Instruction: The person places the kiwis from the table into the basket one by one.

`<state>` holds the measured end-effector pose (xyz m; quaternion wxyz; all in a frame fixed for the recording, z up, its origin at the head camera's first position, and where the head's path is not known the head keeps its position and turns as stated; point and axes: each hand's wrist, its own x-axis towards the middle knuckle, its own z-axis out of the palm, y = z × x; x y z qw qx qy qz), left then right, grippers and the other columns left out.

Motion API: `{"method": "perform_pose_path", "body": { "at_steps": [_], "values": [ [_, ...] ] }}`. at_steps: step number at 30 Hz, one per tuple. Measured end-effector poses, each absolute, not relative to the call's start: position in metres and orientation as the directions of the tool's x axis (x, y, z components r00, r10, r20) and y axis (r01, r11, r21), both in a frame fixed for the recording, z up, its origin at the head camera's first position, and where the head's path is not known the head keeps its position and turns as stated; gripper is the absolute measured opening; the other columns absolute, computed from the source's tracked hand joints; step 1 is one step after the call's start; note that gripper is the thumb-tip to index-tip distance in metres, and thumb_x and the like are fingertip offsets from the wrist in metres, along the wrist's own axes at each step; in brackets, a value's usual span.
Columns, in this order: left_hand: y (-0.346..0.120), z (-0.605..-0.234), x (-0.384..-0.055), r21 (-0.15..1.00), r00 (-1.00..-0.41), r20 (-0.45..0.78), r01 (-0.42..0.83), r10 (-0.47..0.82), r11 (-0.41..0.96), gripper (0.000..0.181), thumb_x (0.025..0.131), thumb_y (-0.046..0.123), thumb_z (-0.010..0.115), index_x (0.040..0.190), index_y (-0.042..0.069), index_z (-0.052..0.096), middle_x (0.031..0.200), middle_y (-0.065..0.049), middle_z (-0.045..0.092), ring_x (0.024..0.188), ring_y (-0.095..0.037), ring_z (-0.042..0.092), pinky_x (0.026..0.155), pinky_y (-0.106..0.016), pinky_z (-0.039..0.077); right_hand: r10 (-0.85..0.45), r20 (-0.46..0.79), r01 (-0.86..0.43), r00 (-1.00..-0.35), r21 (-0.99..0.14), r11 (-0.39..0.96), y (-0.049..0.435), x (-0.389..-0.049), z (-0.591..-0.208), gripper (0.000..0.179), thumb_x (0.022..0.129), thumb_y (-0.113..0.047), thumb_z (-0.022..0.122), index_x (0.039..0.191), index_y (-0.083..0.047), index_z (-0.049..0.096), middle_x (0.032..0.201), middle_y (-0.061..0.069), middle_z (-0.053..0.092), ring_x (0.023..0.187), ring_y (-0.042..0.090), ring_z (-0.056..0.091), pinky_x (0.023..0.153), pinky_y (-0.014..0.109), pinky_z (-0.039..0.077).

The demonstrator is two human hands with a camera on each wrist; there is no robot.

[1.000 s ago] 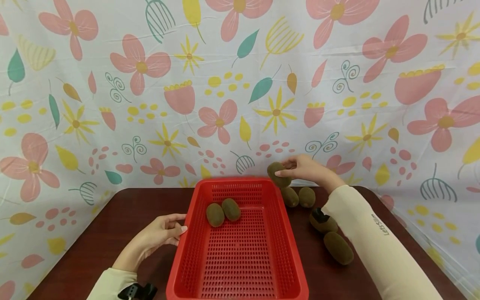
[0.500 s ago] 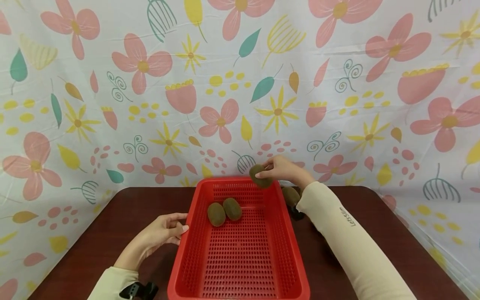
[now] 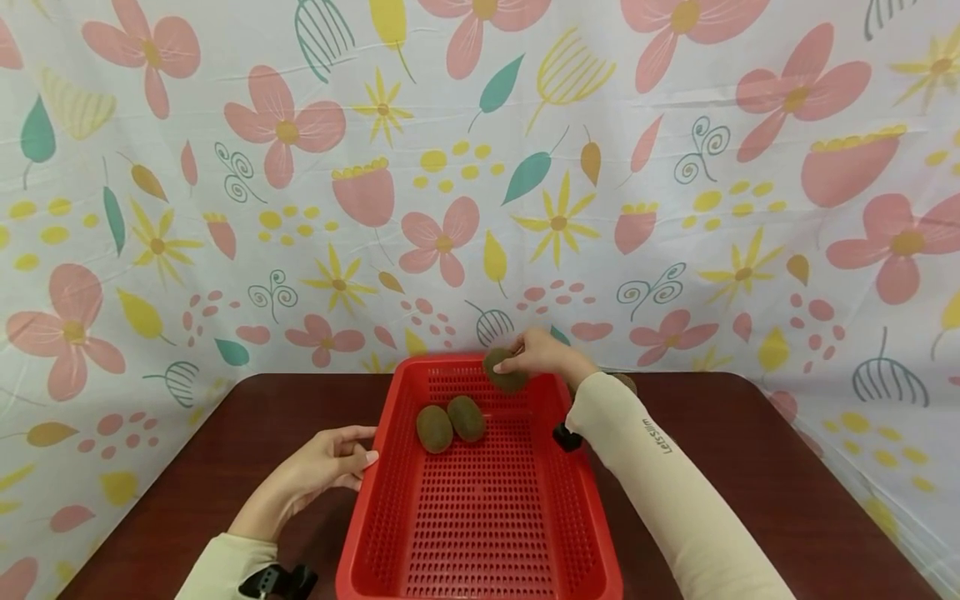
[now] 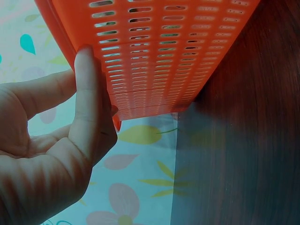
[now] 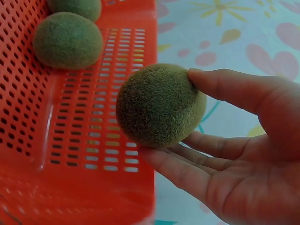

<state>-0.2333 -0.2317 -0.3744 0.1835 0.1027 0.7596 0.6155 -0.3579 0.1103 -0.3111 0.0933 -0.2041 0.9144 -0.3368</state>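
The right hand (image 3: 546,353) pinches a brown fuzzy kiwi (image 5: 157,108) between thumb and fingertips. In the head view it is over the far end of a red perforated basket (image 3: 362,533), toward the right corner. Two more kiwis, a left one (image 3: 434,429) and a right one (image 3: 467,418), lie side by side inside, in the far left part. At the basket's left side the left hand (image 3: 324,465) holds the rim. The left wrist view shows its fingers (image 4: 86,89) against the outer wall just under the lip.
A dark wood table (image 3: 247,433) carries the basket, with a flowered cloth (image 3: 450,167) hanging behind it. Right of the basket, part of a kiwi (image 3: 625,382) shows past the right sleeve (image 3: 660,467), which covers much of that side.
The right hand has carried its kiwi leftward from beyond the basket's right rim to over its far end, and slightly lower. The left hand stays on the rim.
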Motion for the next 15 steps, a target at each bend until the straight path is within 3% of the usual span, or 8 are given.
{"method": "perform_pose_path", "body": {
  "at_steps": [2, 5, 8, 10, 12, 13, 15],
  "values": [
    [-0.232, -0.374, -0.234, 0.973, -0.914, -0.15, -0.069, 0.376, 0.221, 0.066, 0.095, 0.018, 0.062, 0.144, -0.011, 0.029, 0.089, -0.011, 0.057, 0.075, -0.021, 0.061, 0.072, -0.037, 0.057, -0.438, -0.041, -0.302, -0.898, -0.667, 0.681, 0.108, -0.359, -0.315, 0.025, 0.086, -0.022, 0.072, 0.079, 0.001, 0.067, 0.064, -0.001, 0.056, 0.059, 0.008, 0.052, 0.067, 0.031, 0.052],
    [-0.232, -0.374, -0.234, 0.972, -0.916, -0.154, -0.073, 0.37, 0.222, 0.066, 0.094, 0.018, 0.063, 0.144, -0.011, 0.03, 0.089, -0.011, 0.058, 0.076, -0.021, 0.062, 0.073, -0.037, 0.057, -0.439, -0.074, -0.268, -0.895, -0.697, 0.665, 0.104, -0.361, -0.321, 0.038, 0.086, -0.02, 0.072, 0.059, -0.009, 0.048, 0.052, -0.006, 0.03, 0.048, 0.007, 0.031, 0.063, 0.029, 0.051],
    [-0.232, -0.375, -0.234, 0.972, -0.915, -0.162, -0.082, 0.37, 0.222, 0.066, 0.094, 0.018, 0.063, 0.144, -0.01, 0.031, 0.089, -0.011, 0.058, 0.076, -0.02, 0.061, 0.073, -0.037, 0.056, -0.422, -0.107, -0.227, -0.9, -0.712, 0.665, 0.101, -0.361, -0.326, 0.034, 0.085, -0.019, 0.073, 0.063, -0.005, 0.052, 0.055, -0.005, 0.032, 0.05, 0.009, 0.036, 0.07, 0.035, 0.055],
    [-0.233, -0.376, -0.235, 0.972, -0.913, -0.16, -0.08, 0.375, 0.221, 0.066, 0.094, 0.018, 0.063, 0.144, -0.011, 0.03, 0.089, -0.011, 0.058, 0.075, -0.02, 0.061, 0.073, -0.036, 0.056, -0.403, -0.113, -0.211, -0.908, -0.707, 0.675, 0.099, -0.361, -0.33, 0.026, 0.083, -0.019, 0.075, 0.08, 0.004, 0.063, 0.066, 0.001, 0.051, 0.06, 0.012, 0.052, 0.076, 0.039, 0.056],
    [-0.233, -0.375, -0.235, 0.972, -0.912, -0.157, -0.076, 0.378, 0.22, 0.065, 0.094, 0.017, 0.063, 0.143, -0.011, 0.03, 0.088, -0.011, 0.058, 0.075, -0.019, 0.061, 0.072, -0.036, 0.056, -0.383, -0.123, -0.196, -0.915, -0.695, 0.691, 0.098, -0.362, -0.334, 0.037, 0.082, -0.019, 0.076, 0.1, 0.011, 0.063, 0.087, 0.01, 0.062, 0.078, 0.019, 0.062, 0.079, 0.042, 0.056],
    [-0.232, -0.376, -0.235, 0.973, -0.912, -0.154, -0.072, 0.38, 0.22, 0.065, 0.095, 0.017, 0.062, 0.143, -0.011, 0.03, 0.088, -0.011, 0.058, 0.075, -0.019, 0.061, 0.072, -0.036, 0.056, -0.375, -0.135, -0.187, -0.917, -0.685, 0.704, 0.097, -0.362, -0.336, 0.036, 0.082, -0.02, 0.076, 0.098, 0.01, 0.062, 0.09, 0.012, 0.062, 0.081, 0.022, 0.063, 0.079, 0.042, 0.056],
    [-0.232, -0.375, -0.235, 0.973, -0.912, -0.151, -0.069, 0.381, 0.221, 0.064, 0.095, 0.016, 0.062, 0.144, -0.011, 0.03, 0.088, -0.01, 0.058, 0.075, -0.019, 0.061, 0.072, -0.036, 0.057, -0.373, -0.145, -0.185, -0.916, -0.673, 0.716, 0.095, -0.363, -0.34, 0.029, 0.081, -0.019, 0.077, 0.086, 0.006, 0.064, 0.083, 0.01, 0.062, 0.071, 0.018, 0.061, 0.071, 0.036, 0.057]
  ]
}}
